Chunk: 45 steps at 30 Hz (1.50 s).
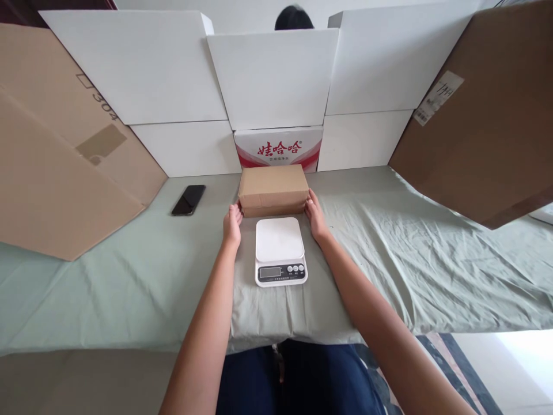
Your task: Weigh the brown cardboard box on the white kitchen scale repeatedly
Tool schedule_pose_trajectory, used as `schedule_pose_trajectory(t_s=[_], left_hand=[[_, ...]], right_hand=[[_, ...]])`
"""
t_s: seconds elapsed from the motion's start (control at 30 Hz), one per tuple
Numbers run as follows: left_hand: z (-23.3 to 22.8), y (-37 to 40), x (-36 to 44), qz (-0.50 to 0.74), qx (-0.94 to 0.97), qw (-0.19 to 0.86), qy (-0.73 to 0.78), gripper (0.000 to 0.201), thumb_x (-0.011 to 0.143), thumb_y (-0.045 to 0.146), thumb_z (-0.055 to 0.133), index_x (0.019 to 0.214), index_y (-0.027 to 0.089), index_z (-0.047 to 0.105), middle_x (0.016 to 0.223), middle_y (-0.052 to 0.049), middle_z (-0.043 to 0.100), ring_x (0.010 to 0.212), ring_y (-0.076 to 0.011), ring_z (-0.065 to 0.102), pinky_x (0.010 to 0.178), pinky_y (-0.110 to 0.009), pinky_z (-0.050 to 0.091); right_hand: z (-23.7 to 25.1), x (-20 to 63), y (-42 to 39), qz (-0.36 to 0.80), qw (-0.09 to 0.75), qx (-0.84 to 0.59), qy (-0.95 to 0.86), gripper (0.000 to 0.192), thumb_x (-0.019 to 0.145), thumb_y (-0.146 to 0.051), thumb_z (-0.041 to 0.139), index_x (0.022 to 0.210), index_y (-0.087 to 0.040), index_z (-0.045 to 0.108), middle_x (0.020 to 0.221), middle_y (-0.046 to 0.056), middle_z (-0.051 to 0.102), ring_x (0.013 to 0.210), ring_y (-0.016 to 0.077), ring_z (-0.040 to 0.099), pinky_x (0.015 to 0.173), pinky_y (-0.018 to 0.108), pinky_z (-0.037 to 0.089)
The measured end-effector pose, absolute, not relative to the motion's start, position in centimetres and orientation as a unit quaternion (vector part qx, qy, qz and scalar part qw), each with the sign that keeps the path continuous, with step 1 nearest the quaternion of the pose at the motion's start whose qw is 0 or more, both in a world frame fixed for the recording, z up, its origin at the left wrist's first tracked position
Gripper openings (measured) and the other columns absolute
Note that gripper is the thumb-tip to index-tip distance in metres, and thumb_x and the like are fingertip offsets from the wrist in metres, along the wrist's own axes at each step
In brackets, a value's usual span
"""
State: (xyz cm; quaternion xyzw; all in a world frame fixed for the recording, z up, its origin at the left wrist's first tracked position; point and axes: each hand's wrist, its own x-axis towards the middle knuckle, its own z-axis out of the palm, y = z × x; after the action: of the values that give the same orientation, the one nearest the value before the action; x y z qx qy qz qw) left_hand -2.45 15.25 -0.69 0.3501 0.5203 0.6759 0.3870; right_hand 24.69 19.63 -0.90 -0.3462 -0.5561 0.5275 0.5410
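A small brown cardboard box rests on the green cloth just beyond a white digital kitchen scale. My left hand presses against the box's left end and my right hand against its right end, so the box is gripped between both palms. The scale's platform is bare and its display faces me.
A black phone lies on the cloth to the left. White cartons and a red-printed box wall the back; large brown cardboard sheets lean at both sides. A person's head shows behind the wall.
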Motion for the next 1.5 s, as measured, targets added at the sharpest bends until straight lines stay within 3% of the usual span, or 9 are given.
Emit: schedule_pose_trajectory(t_s=[0.3, 0.53, 0.7, 0.83, 1.07, 1.3, 1.5], left_hand=[[-0.7, 14.9, -1.6, 0.680, 0.371, 0.381, 0.505, 0.074, 0.092, 0.076, 0.058, 0.132, 0.015, 0.073, 0.148, -0.022, 0.067, 0.149, -0.0355, 0.055, 0.126, -0.052, 0.040], [0.1, 12.2, -0.7, 0.715, 0.383, 0.345, 0.471, 0.087, 0.079, 0.083, 0.066, 0.135, 0.017, 0.072, 0.154, -0.020, 0.063, 0.150, -0.0363, 0.054, 0.128, -0.049, 0.038], [0.8, 7.2, 0.6, 0.712, 0.441, 0.303, 0.456, 0.085, 0.087, 0.081, 0.060, 0.141, 0.017, 0.069, 0.154, -0.020, 0.063, 0.154, -0.0359, 0.048, 0.130, -0.047, 0.035], [0.4, 3.4, 1.1, 0.708, 0.448, 0.288, 0.464, 0.088, 0.087, 0.082, 0.057, 0.146, 0.017, 0.066, 0.155, -0.020, 0.062, 0.154, -0.0373, 0.048, 0.130, -0.049, 0.035], [-1.2, -1.4, 1.4, 0.697, 0.448, 0.288, 0.481, 0.084, 0.090, 0.079, 0.056, 0.145, 0.017, 0.067, 0.150, -0.020, 0.066, 0.152, -0.0391, 0.050, 0.127, -0.052, 0.039], [-1.0, -2.4, 1.8, 0.675, 0.435, 0.301, 0.514, 0.082, 0.092, 0.078, 0.054, 0.147, 0.018, 0.066, 0.150, -0.020, 0.066, 0.151, -0.0385, 0.052, 0.126, -0.052, 0.041], [-1.0, -1.8, 1.7, 0.683, 0.411, 0.302, 0.523, 0.084, 0.090, 0.079, 0.055, 0.148, 0.018, 0.065, 0.148, -0.021, 0.067, 0.147, -0.0382, 0.057, 0.124, -0.053, 0.043]], right_hand=[[0.6, 24.3, 18.6, 0.473, 0.542, -0.345, -0.603, 0.082, 0.093, -0.077, 0.054, 0.162, -0.034, 0.041, 0.176, -0.002, 0.038, 0.170, 0.0266, 0.019, 0.142, 0.049, 0.012], [1.6, 24.6, 16.6, 0.431, 0.578, -0.315, -0.617, 0.076, 0.095, -0.073, 0.056, 0.161, -0.041, 0.039, 0.175, -0.001, 0.039, 0.164, 0.0260, 0.033, 0.138, 0.049, 0.023], [1.8, 25.1, 13.3, 0.373, 0.598, -0.314, -0.636, 0.074, 0.096, -0.069, 0.058, 0.161, -0.042, 0.036, 0.174, 0.001, 0.037, 0.161, 0.0293, 0.037, 0.136, 0.054, 0.027], [1.1, 26.2, 9.5, 0.408, 0.584, -0.300, -0.634, 0.068, 0.098, -0.063, 0.057, 0.160, -0.043, 0.036, 0.170, 0.002, 0.041, 0.155, 0.0312, 0.044, 0.132, 0.057, 0.033], [0.0, 28.3, 5.1, 0.441, 0.559, -0.299, -0.635, 0.065, 0.101, -0.058, 0.054, 0.160, -0.047, 0.033, 0.169, -0.001, 0.041, 0.160, 0.0305, 0.036, 0.134, 0.056, 0.031], [0.8, 28.2, 4.9, 0.457, 0.558, -0.317, -0.616, 0.060, 0.100, -0.058, 0.055, 0.155, -0.041, 0.038, 0.162, 0.004, 0.048, 0.150, 0.0327, 0.048, 0.125, 0.059, 0.042], [0.5, 28.1, 4.9, 0.455, 0.561, -0.317, -0.615, 0.058, 0.099, -0.059, 0.057, 0.152, -0.043, 0.040, 0.160, 0.004, 0.051, 0.150, 0.0329, 0.048, 0.126, 0.062, 0.041]])
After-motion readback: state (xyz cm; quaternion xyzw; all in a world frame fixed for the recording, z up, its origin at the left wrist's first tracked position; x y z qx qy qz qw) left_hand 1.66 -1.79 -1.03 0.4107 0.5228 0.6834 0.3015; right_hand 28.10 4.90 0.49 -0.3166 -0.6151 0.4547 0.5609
